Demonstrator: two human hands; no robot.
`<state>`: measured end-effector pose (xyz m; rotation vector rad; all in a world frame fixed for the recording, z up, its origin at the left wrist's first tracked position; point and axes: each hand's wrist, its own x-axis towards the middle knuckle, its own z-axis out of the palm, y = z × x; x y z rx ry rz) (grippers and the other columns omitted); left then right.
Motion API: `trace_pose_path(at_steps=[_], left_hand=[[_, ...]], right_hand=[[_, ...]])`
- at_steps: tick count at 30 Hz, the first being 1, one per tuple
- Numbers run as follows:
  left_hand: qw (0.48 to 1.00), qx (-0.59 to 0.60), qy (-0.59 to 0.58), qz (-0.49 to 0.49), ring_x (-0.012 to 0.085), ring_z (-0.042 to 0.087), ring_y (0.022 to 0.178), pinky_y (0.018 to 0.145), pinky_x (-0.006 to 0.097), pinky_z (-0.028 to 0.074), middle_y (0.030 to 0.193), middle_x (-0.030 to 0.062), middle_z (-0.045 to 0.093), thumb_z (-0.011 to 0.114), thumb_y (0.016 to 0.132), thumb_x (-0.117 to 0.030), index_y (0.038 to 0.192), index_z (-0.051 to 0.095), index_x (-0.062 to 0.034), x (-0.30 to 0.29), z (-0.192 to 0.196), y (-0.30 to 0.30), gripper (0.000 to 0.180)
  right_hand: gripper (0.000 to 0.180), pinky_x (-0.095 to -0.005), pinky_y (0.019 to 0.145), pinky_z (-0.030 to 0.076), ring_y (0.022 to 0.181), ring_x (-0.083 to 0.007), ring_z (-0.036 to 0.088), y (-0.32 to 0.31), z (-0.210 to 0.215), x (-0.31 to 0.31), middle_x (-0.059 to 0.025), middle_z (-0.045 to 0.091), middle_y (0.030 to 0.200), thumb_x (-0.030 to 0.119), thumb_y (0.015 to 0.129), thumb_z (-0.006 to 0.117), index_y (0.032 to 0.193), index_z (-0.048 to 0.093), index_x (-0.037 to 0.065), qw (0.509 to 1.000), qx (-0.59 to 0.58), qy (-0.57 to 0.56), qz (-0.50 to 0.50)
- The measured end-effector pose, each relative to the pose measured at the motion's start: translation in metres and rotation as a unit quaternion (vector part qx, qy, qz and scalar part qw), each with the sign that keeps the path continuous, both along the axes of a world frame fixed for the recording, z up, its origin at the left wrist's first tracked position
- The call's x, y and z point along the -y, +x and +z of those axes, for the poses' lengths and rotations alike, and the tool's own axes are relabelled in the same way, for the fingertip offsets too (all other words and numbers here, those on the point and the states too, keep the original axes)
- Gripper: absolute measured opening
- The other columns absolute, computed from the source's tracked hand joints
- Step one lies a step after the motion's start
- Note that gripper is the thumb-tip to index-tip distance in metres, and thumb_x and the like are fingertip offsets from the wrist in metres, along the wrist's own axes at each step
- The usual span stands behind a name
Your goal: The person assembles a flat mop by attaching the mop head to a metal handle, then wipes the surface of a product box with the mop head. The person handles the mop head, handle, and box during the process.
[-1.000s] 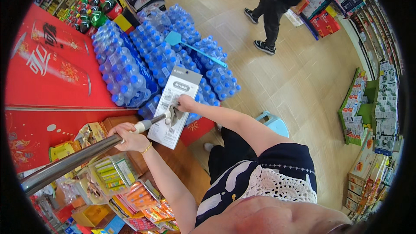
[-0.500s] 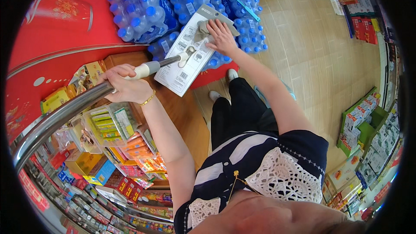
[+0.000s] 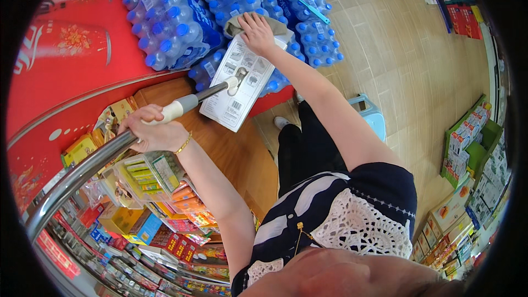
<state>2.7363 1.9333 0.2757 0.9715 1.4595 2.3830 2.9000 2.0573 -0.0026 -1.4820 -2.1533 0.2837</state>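
Note:
My left hand (image 3: pixel 157 130) is closed around a shiny metal pole (image 3: pixel 77 179), by its white and grey collar (image 3: pixel 179 109). The pole's thin end meets a flat white package (image 3: pixel 231 107), printed with small pictures and a barcode, at a metal fitting near its middle. The package is tilted, its far end over the bottle packs. At that far end my right hand (image 3: pixel 257 33) presses a grey-beige cloth (image 3: pixel 235 24) over the edge, fingers laid over it and touching it. The fingertips' grip underneath is hidden.
Shrink-wrapped packs of blue-capped bottles (image 3: pixel 170 27) stand beyond, with a light-blue fly swatter (image 3: pixel 300 0) on top. A red printed surface (image 3: pixel 66 77) lies at left. Sweets in clear tubs (image 3: pixel 159 170) stand below my left arm. A light-blue stool (image 3: pixel 372 118) is at right.
My right hand and the cloth have moved left and farther away to the package's far edge. The package has shifted slightly nearer. My left hand keeps its hold on the pole.

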Motion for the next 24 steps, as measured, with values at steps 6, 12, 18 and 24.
trace_pose_path(at_steps=[6, 12, 18, 24], left_hand=[[1.0, 0.016, -0.001, 0.009, 0.0107, 0.037, 0.037, 0.04, 0.025, 0.033, 0.051, 0.0013, 0.038, 0.05, 0.087, -0.011, 0.077, 0.041, -0.0094, 0.003, 0.001, 0.005, 0.014], [0.999, -0.008, -0.015, 0.033, 0.011, 0.036, 0.037, 0.04, 0.026, 0.034, 0.05, 0.0017, 0.037, 0.049, 0.087, -0.011, 0.075, 0.039, -0.0092, 0.0, 0.004, 0.01, 0.015], [0.999, -0.033, -0.031, 0.023, 0.0115, 0.037, 0.037, 0.04, 0.026, 0.035, 0.05, 0.0027, 0.04, 0.049, 0.085, -0.009, 0.076, 0.04, -0.0092, -0.009, 0.007, 0.027, 0.012], [0.999, -0.036, -0.006, 0.011, 0.0134, 0.042, 0.038, 0.037, 0.026, 0.038, 0.051, 0.0052, 0.043, 0.05, 0.082, 0.0, 0.078, 0.043, -0.008, -0.02, 0.006, 0.042, 0.011]], right_hand=[[0.049, -0.0408, 0.103, 0.034, 0.123, -0.0333, 0.043, 0.061, -0.011, 0.047, -0.0161, 0.047, 0.131, 0.018, 0.082, 0.058, 0.127, 0.044, 0.004, 0.994, -0.102, -0.039, 0.011], [0.048, -0.0407, 0.096, 0.04, 0.115, -0.0344, 0.049, 0.076, -0.008, 0.058, -0.0183, 0.052, 0.123, 0.02, 0.08, 0.06, 0.123, 0.047, 0.002, 0.994, -0.105, -0.014, -0.012], [0.047, -0.0419, 0.086, 0.044, 0.104, -0.0352, 0.055, 0.034, -0.014, -0.029, -0.0187, 0.058, 0.113, 0.038, 0.087, 0.049, 0.118, 0.05, 0.003, 0.968, -0.129, -0.215, 0.01], [0.04, -0.0426, 0.077, 0.046, 0.093, -0.0352, 0.058, 0.106, -0.017, 0.035, -0.0192, 0.061, 0.099, 0.039, 0.087, 0.052, 0.104, 0.057, 0.003, 0.942, -0.163, -0.294, -0.011]])
